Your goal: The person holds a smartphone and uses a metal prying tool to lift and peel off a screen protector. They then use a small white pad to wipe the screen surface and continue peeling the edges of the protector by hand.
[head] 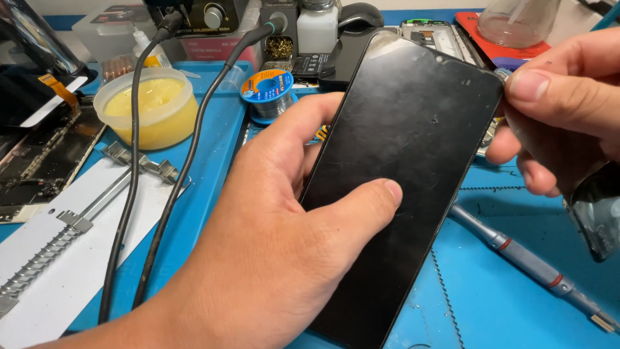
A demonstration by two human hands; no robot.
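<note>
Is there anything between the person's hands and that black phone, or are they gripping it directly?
Nothing visible stands between them. The left hand holds the black phone directly, thumb lying across its glass. The right hand pinches the phone's top right corner with bare fingertips. The screwdriver and two black cables lie on the blue mat, apart from both grips.

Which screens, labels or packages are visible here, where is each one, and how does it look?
Phone screen: centre, held by left hand and right hand; black, dark, smudged rectangle.
Solder spool: behind the phone, round, blue with an orange label.
Tub: on the left, round, translucent, with yellow paste.
White bottle: top centre, at the back, small.
Dark panel: beside the spool, black with pale print.
</note>
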